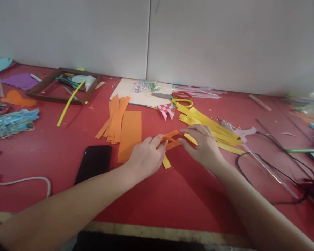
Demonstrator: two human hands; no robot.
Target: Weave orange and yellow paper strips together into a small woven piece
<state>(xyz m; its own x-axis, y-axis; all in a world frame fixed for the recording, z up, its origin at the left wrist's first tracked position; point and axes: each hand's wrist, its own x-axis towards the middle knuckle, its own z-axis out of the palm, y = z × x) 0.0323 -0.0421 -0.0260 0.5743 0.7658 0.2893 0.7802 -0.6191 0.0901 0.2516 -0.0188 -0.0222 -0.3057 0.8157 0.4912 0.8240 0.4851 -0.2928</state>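
Observation:
Pinched in my left hand [149, 155] are folded orange paper strips [173, 143], their two ends spreading out to the right. A short yellow strip end [166, 162] hangs below the same fingers. My right hand [202, 144] is at the tips of the orange strips, thumb and forefinger apart with a gap between them; whether they touch the paper is hard to see. Another yellow piece [190, 139] shows beneath its palm. Just beyond lie a pile of yellow paper strips [211, 125] and a small pink-and-white woven paper fish [166, 111].
Left of my hands are orange strips [116, 118], an orange sheet [131, 130] and a black phone [95, 162]. Scissors [181, 98] rest on a pale board [122, 89] behind. A glue gun [244, 133] with its dark cord [272, 162] lies right. A wooden frame [44, 85] stands back left.

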